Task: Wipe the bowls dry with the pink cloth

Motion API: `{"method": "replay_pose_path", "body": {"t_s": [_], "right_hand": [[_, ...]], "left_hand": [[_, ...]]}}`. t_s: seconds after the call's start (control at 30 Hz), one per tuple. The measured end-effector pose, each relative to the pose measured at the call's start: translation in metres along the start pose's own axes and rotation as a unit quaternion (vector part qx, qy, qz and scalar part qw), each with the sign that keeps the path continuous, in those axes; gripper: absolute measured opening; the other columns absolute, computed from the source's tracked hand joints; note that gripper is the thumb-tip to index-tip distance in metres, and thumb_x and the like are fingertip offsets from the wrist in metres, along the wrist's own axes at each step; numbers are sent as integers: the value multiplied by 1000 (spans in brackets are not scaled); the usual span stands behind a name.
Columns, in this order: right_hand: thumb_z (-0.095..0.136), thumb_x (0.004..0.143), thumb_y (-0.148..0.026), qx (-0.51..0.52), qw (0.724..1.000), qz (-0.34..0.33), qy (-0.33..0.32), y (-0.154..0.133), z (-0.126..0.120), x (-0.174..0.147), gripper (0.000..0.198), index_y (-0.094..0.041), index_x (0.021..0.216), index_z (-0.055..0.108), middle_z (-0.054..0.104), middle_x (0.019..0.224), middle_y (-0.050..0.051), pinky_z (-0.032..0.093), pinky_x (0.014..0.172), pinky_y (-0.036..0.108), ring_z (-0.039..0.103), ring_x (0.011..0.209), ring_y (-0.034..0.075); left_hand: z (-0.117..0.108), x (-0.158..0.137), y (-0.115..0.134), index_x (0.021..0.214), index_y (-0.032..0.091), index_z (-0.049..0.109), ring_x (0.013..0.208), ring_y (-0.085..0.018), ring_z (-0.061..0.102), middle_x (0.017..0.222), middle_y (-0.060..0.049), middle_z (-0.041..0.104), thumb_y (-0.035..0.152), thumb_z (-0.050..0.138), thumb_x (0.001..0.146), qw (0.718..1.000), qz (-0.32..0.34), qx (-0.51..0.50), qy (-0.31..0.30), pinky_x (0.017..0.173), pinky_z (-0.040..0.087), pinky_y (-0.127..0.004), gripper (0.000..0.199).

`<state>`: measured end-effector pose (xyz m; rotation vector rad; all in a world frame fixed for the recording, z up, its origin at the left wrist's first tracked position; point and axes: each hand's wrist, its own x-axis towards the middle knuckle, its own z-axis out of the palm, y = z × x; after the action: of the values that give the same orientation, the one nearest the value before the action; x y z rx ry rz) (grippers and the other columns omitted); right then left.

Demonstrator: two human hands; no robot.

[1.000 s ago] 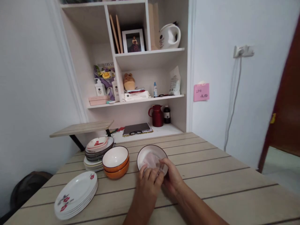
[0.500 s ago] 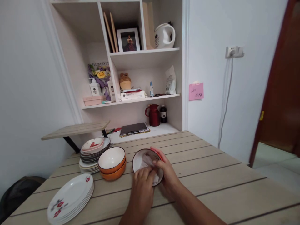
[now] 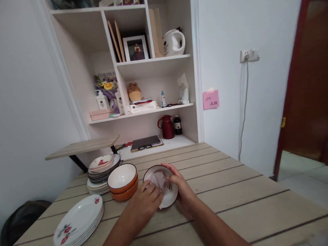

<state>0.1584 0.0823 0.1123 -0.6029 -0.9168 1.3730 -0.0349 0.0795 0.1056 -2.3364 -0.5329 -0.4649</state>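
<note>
A white-lined bowl [image 3: 172, 198] with a dark rim is tilted toward me above the table. My right hand [image 3: 179, 182] grips its right side, thumb over the rim and fingers behind. Inside the bowl lies a crumpled, thin whitish cloth or tissue [image 3: 158, 179]. My left hand [image 3: 148, 200] presses this cloth against the bowl's lower left side, with its fingers bent over it. To the left stand two stacked orange bowls [image 3: 123, 181] with white insides.
Oval floral plates [image 3: 79, 218] are piled at the front left. Behind them rises a stack of mixed plates and dishes [image 3: 102, 167], beside a small raised wooden shelf [image 3: 82, 148]. A red jug [image 3: 167, 127] and a folder [image 3: 146, 142] sit at the back.
My left hand has moved left and out from the bowl's middle to its lower left rim, with the cloth. The bowl is turned more toward me. The view has shifted slightly.
</note>
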Motion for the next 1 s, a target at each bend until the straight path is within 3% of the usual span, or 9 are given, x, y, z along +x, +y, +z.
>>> {"method": "replay_pose_path", "body": {"t_s": [0.23, 0.43, 0.57, 0.73, 0.87, 1.0], "right_hand": [[73, 64, -27, 63, 997, 38, 36, -8, -9, 0, 82, -30, 143, 53, 77, 105, 3, 48, 67, 30, 67, 77, 22], [79, 65, -24, 90, 996, 1, 15, -11, -13, 1, 96, -33, 153, 42, 78, 95, 0, 47, 63, 27, 66, 68, 19], [83, 63, -22, 88, 996, -16, 2, -12, -11, 2, 99, -33, 152, 44, 78, 103, 1, 52, 75, 30, 72, 85, 21], [86, 61, -24, 95, 994, -19, -45, -10, -7, 0, 95, -33, 148, 50, 77, 118, 5, 53, 88, 36, 73, 101, 27], [87, 65, -28, 118, 992, -8, -44, -6, -4, -2, 79, -32, 138, 59, 76, 125, 7, 50, 102, 43, 71, 114, 30], [87, 69, -31, 131, 991, 2, -26, -3, -2, -3, 73, -32, 137, 61, 74, 131, 6, 49, 104, 42, 69, 119, 30]], "left_hand": [[17, 5, 17, 119, 12, 68, 114, -25, 70, 118, -12, 75, 11, 49, 100, 994, -16, 59, 95, 106, 52, -44, 26], [37, 12, 41, 117, 14, 70, 112, -24, 72, 115, -10, 77, 10, 46, 102, 976, -86, 73, 184, 106, 53, -43, 29], [55, 13, 52, 120, 15, 70, 112, -25, 71, 114, -11, 78, 10, 42, 103, 960, -143, 39, 239, 108, 49, -45, 33], [58, 12, 57, 125, 20, 69, 110, -23, 70, 115, -8, 78, 14, 38, 107, 955, -166, 4, 246, 109, 44, -45, 36], [48, 15, 55, 123, 21, 71, 109, -23, 70, 117, -6, 78, 14, 40, 107, 955, -175, 14, 240, 111, 41, -46, 35], [40, 21, 57, 118, 19, 72, 106, -22, 69, 119, -5, 78, 14, 40, 108, 958, -176, 44, 222, 107, 42, -44, 34]]}}
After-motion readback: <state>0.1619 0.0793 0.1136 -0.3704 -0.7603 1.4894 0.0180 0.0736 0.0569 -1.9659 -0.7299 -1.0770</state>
